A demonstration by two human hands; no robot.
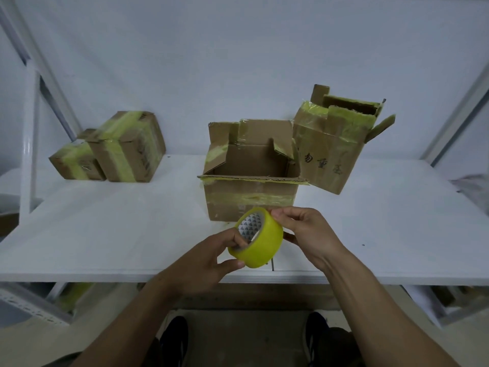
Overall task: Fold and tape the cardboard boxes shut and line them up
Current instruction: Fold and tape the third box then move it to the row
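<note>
Head view: the person is holding a yellow tape roll with both hands, above the near edge of the white table and just in front of the open box. The left hand is gripping the roll from the left side; its fingers are going into the core and the thumb is pressing on the outside from below. The right hand is gripping it from the right; its curled fingertips are lying on the top edge of the roll and the thumb is touching the right side. The roll is tilting, with its hole facing up and to the left.

The open box is standing in the middle of the table. Its flaps are standing up or hanging outward, and old yellow tape is running across its near face. Just beside it, far and to the right, a tilted box is leaning; its top flaps are partly open and black writing is showing on its near face. I cannot tell whether these two are touching.

At the far left, a big taped box and a small taped box are sitting side by side, closed, the small one on the left. Under the table, two dark shoes are showing.
</note>
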